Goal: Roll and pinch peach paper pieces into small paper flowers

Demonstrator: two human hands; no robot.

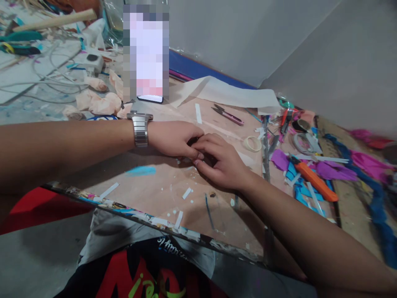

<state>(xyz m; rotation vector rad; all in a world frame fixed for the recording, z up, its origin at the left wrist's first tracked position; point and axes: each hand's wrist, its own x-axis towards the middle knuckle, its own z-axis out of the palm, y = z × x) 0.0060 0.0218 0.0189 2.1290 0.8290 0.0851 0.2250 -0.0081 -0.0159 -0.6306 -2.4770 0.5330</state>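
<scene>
Head view: left hand (174, 138) and right hand (228, 164) meet, both curled narrow, perhaps steadying something small; I cannot tell. Tape roll (246, 144) lies near right hand's two o'clock, probably for easy reach.

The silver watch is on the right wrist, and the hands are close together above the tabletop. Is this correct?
No: the head view shows the silver watch on the left wrist. The left hand and right hand are close together above the tabletop.

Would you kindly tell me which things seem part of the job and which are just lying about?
Probably belonging, near left hand and right hand:
white strips
pink snips
tape roll

Probably lying about:
orange cutter
green-handled pliers
purple scraps
</scene>
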